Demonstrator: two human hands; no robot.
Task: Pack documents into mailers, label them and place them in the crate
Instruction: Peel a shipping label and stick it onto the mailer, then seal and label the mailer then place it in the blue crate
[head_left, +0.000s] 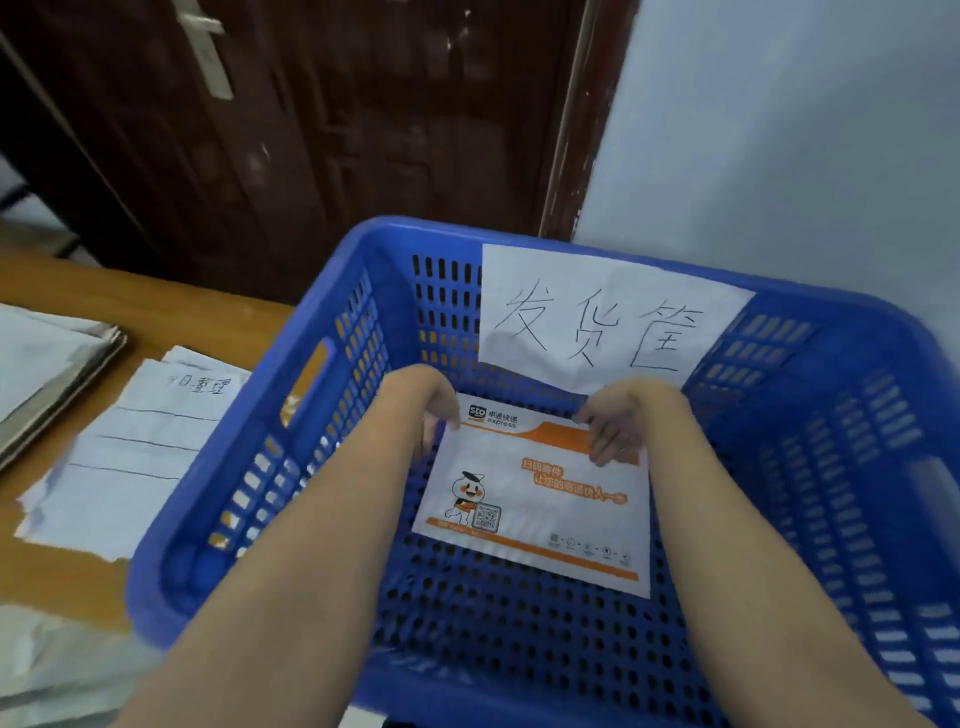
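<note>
Placing a packed mailer in the crate. The blue perforated crate (332, 332) is the reference for all positions. Inside it, the white-and-orange mailer (535, 499) lies printed face up, low over the crate floor near the middle; whether its near edge already touches the floor cannot be told. The left hand (434, 410) pinches the mailer's far left corner and the right hand (613, 431) grips the far right corner, fingers curled over its top edge. A handwritten paper sign (597, 317) hangs on the inside of the crate's far wall, just beyond both hands. To do this step well, lower the far edge evenly so that the mailer settles flat and square to the crate walls, then let go with both hands together, leaving the sign undisturbed. Outside the crate's left wall, on the wooden worktop (156, 306), lie ruled sheets of paper (135, 452) and a grey stack (47, 364).
</note>
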